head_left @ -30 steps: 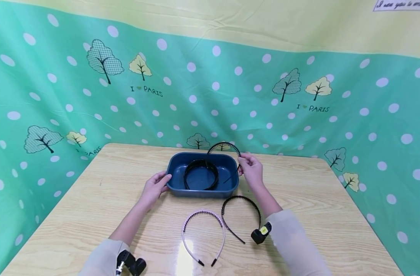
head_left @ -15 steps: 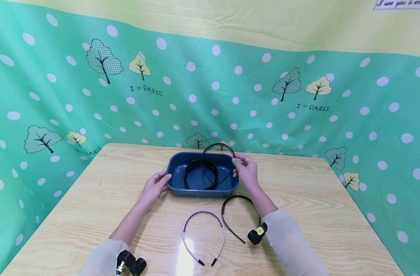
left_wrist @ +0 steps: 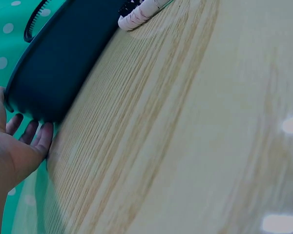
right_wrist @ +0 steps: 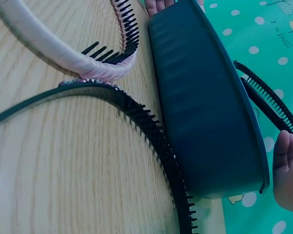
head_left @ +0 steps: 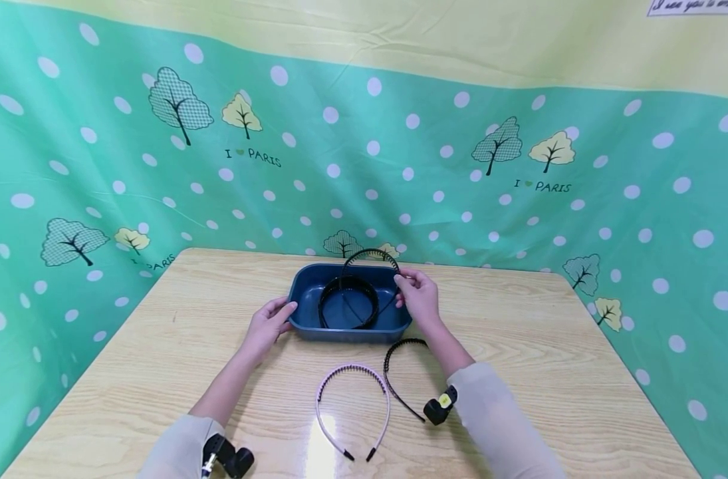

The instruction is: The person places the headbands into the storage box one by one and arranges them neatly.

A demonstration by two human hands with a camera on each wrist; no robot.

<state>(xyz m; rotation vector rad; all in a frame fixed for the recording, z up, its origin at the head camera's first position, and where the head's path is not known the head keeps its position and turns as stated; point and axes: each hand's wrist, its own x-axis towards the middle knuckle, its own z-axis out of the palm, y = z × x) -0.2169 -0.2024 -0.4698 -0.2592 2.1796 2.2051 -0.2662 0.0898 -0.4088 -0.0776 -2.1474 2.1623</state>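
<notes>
A dark blue plastic basin (head_left: 346, 336) sits toward the back of the table. At its left end my left hand (head_left: 270, 326) grips it, thumb over the rim and fingers against the outer wall, as the left wrist view also shows. Over the basin's right half, my right hand (head_left: 421, 296) pinches one side of a black toothed headband (head_left: 372, 251), arch up and ends hanging down inside. Black headband material (head_left: 376, 306) lies within the basin as a thick ring. In front lie a pale pink headband (head_left: 353, 368) and another black headband (head_left: 387, 366), partly hidden by my right forearm.
The basin and headbands are on a light wood-grain table (head_left: 178, 346). A green dotted cloth (head_left: 364, 159) hangs directly behind the table's back edge. A black wrist camera (head_left: 438, 407) on the right sleeve overlaps the black headband on the table.
My right hand has moved left with the black headband, bringing it over the ring in the basin. My left hand and the basin stay where they were.
</notes>
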